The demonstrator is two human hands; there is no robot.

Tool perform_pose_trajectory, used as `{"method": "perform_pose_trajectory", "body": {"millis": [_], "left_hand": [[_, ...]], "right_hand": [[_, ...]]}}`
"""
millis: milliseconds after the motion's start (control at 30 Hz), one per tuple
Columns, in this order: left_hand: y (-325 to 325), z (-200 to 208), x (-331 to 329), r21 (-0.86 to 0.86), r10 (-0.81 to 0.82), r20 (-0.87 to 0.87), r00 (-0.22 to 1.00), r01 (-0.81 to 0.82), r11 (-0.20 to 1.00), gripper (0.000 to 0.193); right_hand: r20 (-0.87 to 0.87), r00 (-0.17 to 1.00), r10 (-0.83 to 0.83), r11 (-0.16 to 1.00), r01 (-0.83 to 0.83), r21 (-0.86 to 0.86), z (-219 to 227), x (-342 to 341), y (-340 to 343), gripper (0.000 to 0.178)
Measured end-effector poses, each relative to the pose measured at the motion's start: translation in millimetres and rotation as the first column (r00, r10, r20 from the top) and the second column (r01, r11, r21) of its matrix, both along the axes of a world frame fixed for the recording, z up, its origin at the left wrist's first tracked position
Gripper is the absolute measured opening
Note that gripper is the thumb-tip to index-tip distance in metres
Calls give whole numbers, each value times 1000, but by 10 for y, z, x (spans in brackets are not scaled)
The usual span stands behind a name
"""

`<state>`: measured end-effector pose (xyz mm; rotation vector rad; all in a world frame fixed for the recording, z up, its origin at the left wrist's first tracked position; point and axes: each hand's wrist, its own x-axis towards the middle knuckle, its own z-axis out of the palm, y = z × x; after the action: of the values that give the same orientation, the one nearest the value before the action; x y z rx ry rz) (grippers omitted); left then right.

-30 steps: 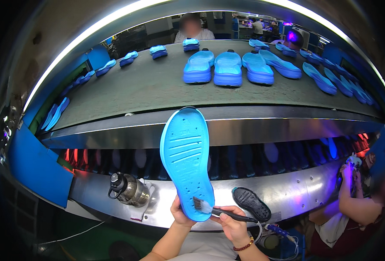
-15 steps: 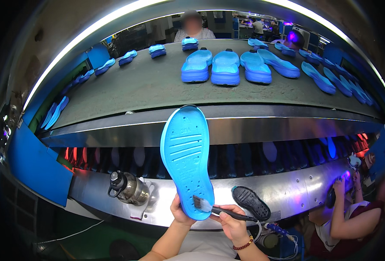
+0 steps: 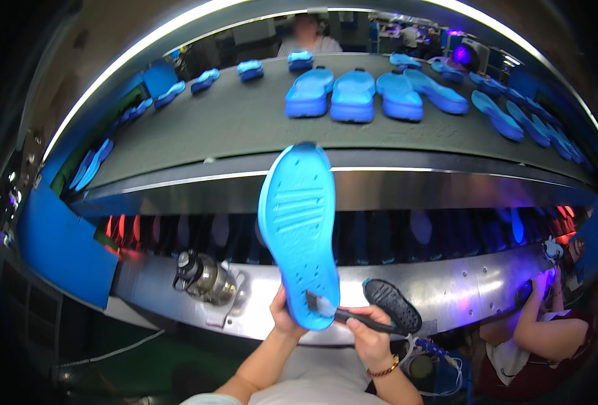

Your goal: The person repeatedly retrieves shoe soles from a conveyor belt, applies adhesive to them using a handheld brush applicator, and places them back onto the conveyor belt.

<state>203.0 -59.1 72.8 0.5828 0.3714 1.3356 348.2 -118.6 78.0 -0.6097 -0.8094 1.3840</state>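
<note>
Tilted rightward now, grooved blue sole [image 3: 297, 229] in left hand [image 3: 284, 312]; right hand [image 3: 368, 337] grips brush [image 3: 343, 314].

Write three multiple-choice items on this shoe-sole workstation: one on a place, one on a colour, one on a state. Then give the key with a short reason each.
1. Where does the metal bottle lie?
A. on the steel ledge, left of the held sole
B. on the conveyor belt
C. in the right hand

2. What colour is the held sole?
A. red
B. bright blue
C. white

3. How is the brush placed?
A. lying on the belt
B. hanging from a hook
C. gripped in the right hand, bristles on the sole's lower end

Key: 1 A, it rests on the ledge; 2 B, it is blue throughout; 3 C, the left hand steadies the sole while bristles touch it.
</note>
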Motion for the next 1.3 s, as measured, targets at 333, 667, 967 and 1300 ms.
{"method": "perform_pose_trajectory", "body": {"millis": [333,667,967,1300], "left_hand": [[376,652,-39,23,-602,46,797,602,798,49],[303,959,-13,-370,-753,-380,537,658,656,53],[418,863,-181,-400,-808,-398,434,711,578,63],[442,702,-349,-370,-711,-402,577,608,702,65]], "right_hand": [[862,496,-106,691,-587,423,990,680,164,23],[929,364,60,719,-662,213,1165,814,55,16],[947,322,-20,737,-635,232,1145,917,122,18],[832,529,-168,818,-396,417,897,958,199,22]]}}
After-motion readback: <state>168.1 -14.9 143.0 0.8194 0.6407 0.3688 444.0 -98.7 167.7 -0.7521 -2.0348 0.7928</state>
